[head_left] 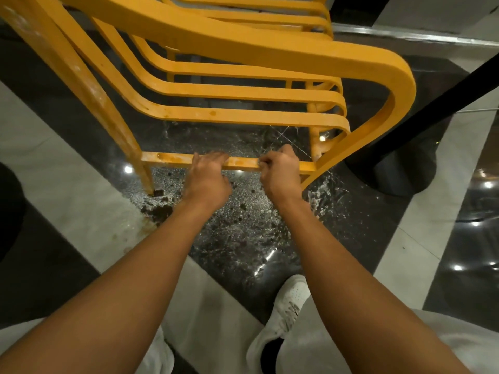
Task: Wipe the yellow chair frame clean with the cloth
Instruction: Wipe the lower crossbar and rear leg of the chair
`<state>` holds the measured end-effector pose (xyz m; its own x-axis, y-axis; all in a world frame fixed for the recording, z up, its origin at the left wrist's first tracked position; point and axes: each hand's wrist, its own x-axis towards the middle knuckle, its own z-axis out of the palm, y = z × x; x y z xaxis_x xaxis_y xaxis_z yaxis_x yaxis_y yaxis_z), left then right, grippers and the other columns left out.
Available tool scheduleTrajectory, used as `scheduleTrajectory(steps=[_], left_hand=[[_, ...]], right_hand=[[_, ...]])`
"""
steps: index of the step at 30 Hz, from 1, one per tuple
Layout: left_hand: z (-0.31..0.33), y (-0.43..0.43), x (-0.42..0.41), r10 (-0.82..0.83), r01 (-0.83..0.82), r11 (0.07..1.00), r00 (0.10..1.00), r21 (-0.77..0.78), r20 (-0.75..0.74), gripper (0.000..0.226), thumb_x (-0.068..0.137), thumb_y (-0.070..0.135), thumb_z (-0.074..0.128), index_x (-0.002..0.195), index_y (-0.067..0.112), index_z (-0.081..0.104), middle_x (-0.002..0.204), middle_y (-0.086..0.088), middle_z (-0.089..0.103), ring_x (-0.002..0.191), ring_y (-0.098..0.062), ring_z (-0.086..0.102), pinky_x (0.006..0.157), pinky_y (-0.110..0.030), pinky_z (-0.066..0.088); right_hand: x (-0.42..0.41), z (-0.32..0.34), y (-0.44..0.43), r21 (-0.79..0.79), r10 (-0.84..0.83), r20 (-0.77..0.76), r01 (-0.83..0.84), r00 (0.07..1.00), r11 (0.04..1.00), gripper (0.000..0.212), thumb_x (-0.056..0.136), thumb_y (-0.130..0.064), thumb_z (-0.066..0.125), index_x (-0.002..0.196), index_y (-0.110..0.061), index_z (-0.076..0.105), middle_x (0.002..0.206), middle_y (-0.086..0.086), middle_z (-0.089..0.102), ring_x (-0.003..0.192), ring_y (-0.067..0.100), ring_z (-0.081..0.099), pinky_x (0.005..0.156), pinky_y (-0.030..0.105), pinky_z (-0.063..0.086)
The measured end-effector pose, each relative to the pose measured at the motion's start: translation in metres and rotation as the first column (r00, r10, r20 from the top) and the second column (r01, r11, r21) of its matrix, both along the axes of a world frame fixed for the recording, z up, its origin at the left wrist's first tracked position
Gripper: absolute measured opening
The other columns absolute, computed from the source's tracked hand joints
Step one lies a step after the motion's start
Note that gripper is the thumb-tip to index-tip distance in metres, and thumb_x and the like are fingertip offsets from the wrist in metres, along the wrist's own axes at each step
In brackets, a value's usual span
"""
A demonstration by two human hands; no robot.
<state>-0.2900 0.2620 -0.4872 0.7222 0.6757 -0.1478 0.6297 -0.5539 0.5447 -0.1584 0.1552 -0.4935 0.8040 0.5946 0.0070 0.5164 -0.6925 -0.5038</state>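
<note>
Matt, stained yellow-painted chair frame point(243, 114), glossy wet dark floor point(243, 238), white fabric shoe point(289, 311)

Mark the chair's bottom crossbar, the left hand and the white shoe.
crossbar point(172, 157): head view, bare stretch left of both hands.
left hand point(209, 175): head view, back of the hand.
white shoe point(289, 309): head view, laced upper.

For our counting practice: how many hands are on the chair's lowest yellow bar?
2. The left hand grips the bar near its middle; the right hand grips it further right, near the corner.
</note>
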Motion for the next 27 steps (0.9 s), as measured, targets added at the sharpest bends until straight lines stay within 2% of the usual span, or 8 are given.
scheduleTrajectory(steps=[2, 7, 10, 12, 16, 21, 24, 27], left_hand=[[-0.007, 0.0, 0.0, -0.023, 0.023, 1.0, 1.0, 0.008, -0.006, 0.067, 0.098, 0.011, 0.068, 0.16, 0.016, 0.042, 0.168, -0.004, 0.04, 0.16, -0.022, 0.027, 0.135, -0.042, 0.004], [-0.016, 0.002, -0.003, -0.057, 0.057, 0.998, 0.998, 0.012, -0.015, 0.072, 0.1, 0.014, 0.065, 0.165, 0.017, 0.034, 0.173, -0.003, 0.031, 0.163, -0.019, 0.018, 0.135, -0.043, 0.0], [-0.02, 0.001, -0.003, -0.05, 0.05, 0.998, 0.999, 0.032, 0.003, 0.071, 0.1, 0.013, 0.065, 0.164, 0.016, 0.035, 0.172, -0.004, 0.033, 0.162, -0.019, 0.02, 0.134, -0.04, -0.002], [-0.019, 0.001, -0.003, -0.052, 0.052, 0.998, 0.999, 0.027, 0.007, 0.071, 0.1, 0.012, 0.065, 0.164, 0.016, 0.035, 0.172, -0.004, 0.032, 0.162, -0.019, 0.02, 0.134, -0.039, -0.003], [-0.019, 0.003, -0.004, -0.043, 0.042, 0.999, 0.999, 0.019, 0.031, 0.069, 0.1, 0.012, 0.066, 0.163, 0.016, 0.037, 0.171, -0.004, 0.035, 0.161, -0.019, 0.023, 0.134, -0.041, -0.002], [-0.017, 0.002, -0.004, -0.044, 0.043, 0.999, 0.998, 0.027, 0.034, 0.068, 0.1, 0.011, 0.064, 0.163, 0.016, 0.037, 0.171, -0.005, 0.035, 0.161, -0.019, 0.023, 0.134, -0.04, -0.003], [-0.016, 0.005, -0.005, -0.044, 0.044, 0.999, 0.998, 0.017, 0.034, 0.069, 0.1, 0.012, 0.066, 0.163, 0.018, 0.037, 0.171, -0.002, 0.034, 0.161, -0.018, 0.022, 0.132, -0.038, -0.006], [-0.017, 0.005, -0.006, -0.053, 0.052, 0.998, 0.998, 0.027, 0.04, 0.069, 0.1, 0.012, 0.066, 0.163, 0.018, 0.038, 0.171, -0.003, 0.035, 0.161, -0.018, 0.023, 0.133, -0.04, -0.005]], right_hand=[[-0.001, -0.003, -0.008, 0.015, 0.052, 0.0, -0.052, 0.999, 0.999, 0.012, 0.094, -0.011, 0.072, 0.102, -0.009, 0.081, 0.108, 0.008, 0.058, 0.093, 0.024, 0.062, 0.089, 0.042, 0.058], [0.011, -0.002, -0.009, 0.016, -0.13, 0.002, 0.13, 0.991, 0.991, 0.013, 0.095, -0.012, 0.071, 0.102, -0.01, 0.082, 0.117, 0.011, 0.059, 0.086, 0.019, 0.058, 0.094, 0.033, 0.056], [-0.002, -0.002, 0.001, -0.002, 0.005, -0.001, -0.005, 1.0, 1.0, 0.013, 0.095, -0.013, 0.072, 0.103, -0.008, 0.081, 0.113, 0.01, 0.059, 0.09, 0.021, 0.06, 0.092, 0.034, 0.056], [0.002, -0.001, -0.005, -0.005, 0.028, -0.014, -0.028, 1.0, 1.0, 0.012, 0.094, -0.012, 0.074, 0.103, -0.01, 0.082, 0.11, 0.009, 0.059, 0.09, 0.021, 0.061, 0.091, 0.035, 0.057], [0.016, 0.004, -0.005, -0.009, -0.126, -0.003, 0.126, 0.992, 0.992, 0.01, 0.094, -0.011, 0.073, 0.099, -0.01, 0.082, 0.114, 0.012, 0.059, 0.086, 0.019, 0.056, 0.093, 0.035, 0.056], [-0.002, 0.003, 0.003, -0.016, 0.024, -0.034, -0.025, 0.999, 1.0, 0.012, 0.096, -0.013, 0.072, 0.104, -0.008, 0.081, 0.111, 0.008, 0.057, 0.095, 0.022, 0.061, 0.092, 0.031, 0.055], [0.012, 0.004, -0.011, 0.011, -0.092, -0.062, 0.092, 0.994, 0.996, 0.01, 0.095, -0.012, 0.073, 0.101, -0.009, 0.081, 0.109, 0.003, 0.053, 0.091, 0.02, 0.062, 0.086, 0.026, 0.055], [0.008, 0.004, -0.001, 0.01, -0.142, -0.032, 0.143, 0.989, 0.99, 0.012, 0.096, -0.011, 0.071, 0.102, -0.008, 0.08, 0.118, 0.008, 0.055, 0.092, 0.019, 0.058, 0.093, 0.029, 0.056]])
